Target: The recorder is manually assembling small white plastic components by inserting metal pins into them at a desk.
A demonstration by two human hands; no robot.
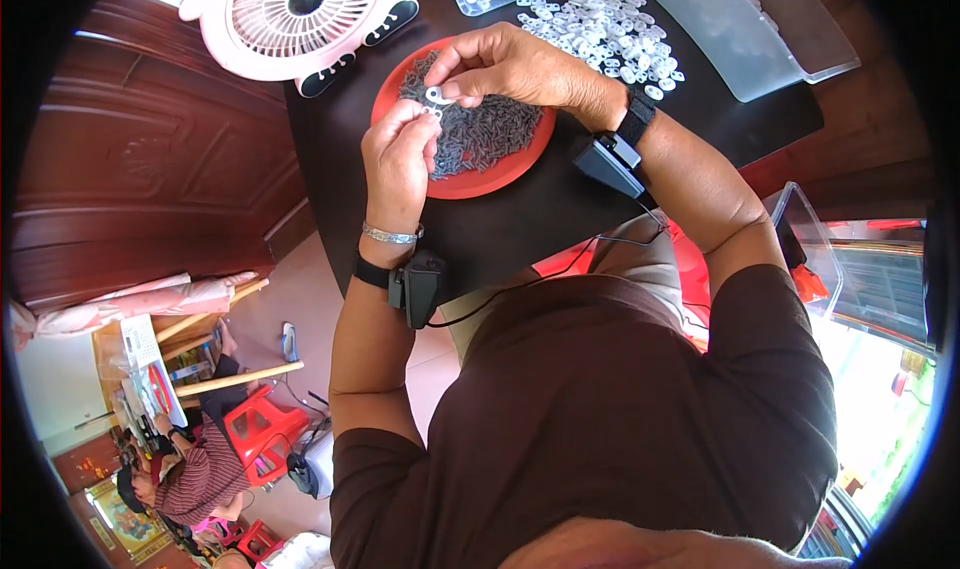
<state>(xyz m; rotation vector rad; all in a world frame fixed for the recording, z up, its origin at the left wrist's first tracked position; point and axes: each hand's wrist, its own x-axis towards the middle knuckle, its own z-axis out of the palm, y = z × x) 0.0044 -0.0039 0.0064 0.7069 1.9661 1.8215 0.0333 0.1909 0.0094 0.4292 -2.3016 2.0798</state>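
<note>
Over a round red plate [482, 186], my two hands meet with their fingertips pinched together. My right hand [515, 64] is closed on a small white plastic piece [436, 96], oval with a hole. Just below it, my left hand [397, 159] pinches another small white part [435, 113]; whether the two parts are joined I cannot tell. On the plate lies a heap of small dark grey screw-like pieces [490, 134], partly hidden under my hands. Beyond my right hand spreads a loose pile of white oval plastic pieces [595, 24].
A pink fan [300, 54] stands at the far left of the dark table [500, 234]. Behind the pile sits a clear bin [485, 7] of white pieces, with a translucent tray [745, 64] at far right. Another person [205, 464] sits by a red stool [262, 431] at lower left.
</note>
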